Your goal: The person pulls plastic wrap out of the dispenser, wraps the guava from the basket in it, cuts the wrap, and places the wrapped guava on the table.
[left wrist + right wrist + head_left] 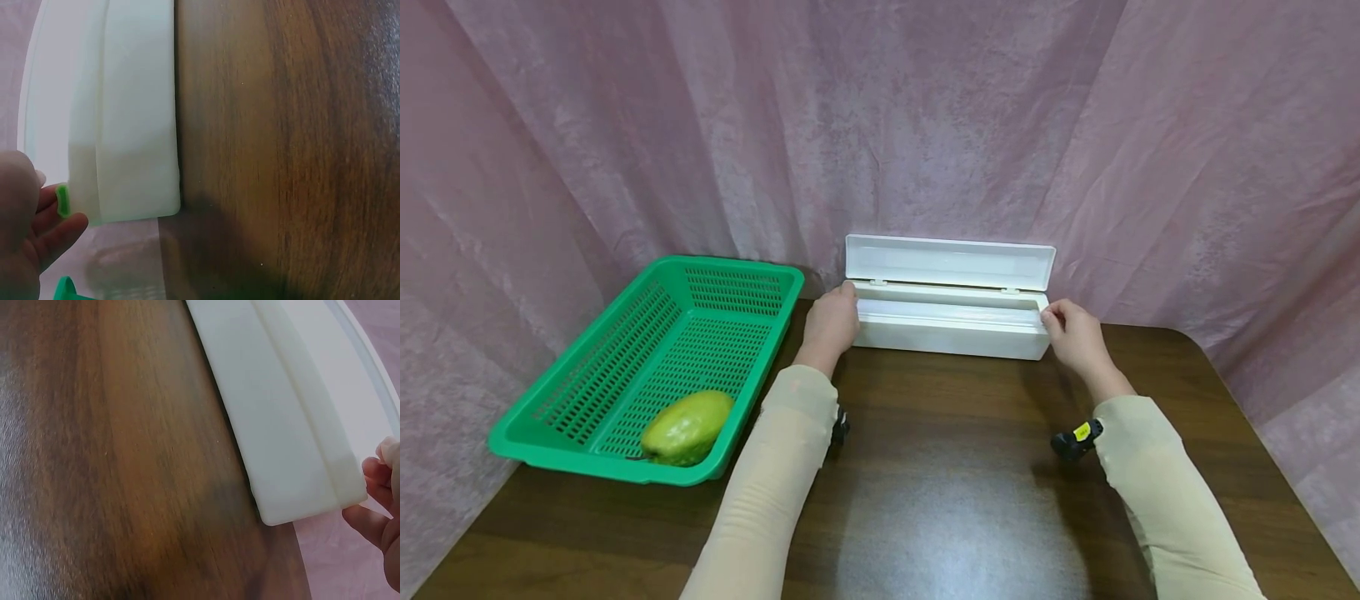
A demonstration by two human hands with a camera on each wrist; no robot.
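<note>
A long white plastic-wrap dispenser lies near the back edge of the table, its lid raised on the hinges. Inside, a pale, glossy roll runs lengthwise. My left hand grips the dispenser's left end, with the thumb at the top and fingers on the outside. At the opposite end, my right hand pinches the upper corner between thumb and fingers. Whether either hand also holds film is too unclear to see.
To the left stands a green slotted basket holding a yellow-green mango-like fruit. Pink curtains hang close behind the brown wooden table. The table's right edge lies beyond my right arm.
</note>
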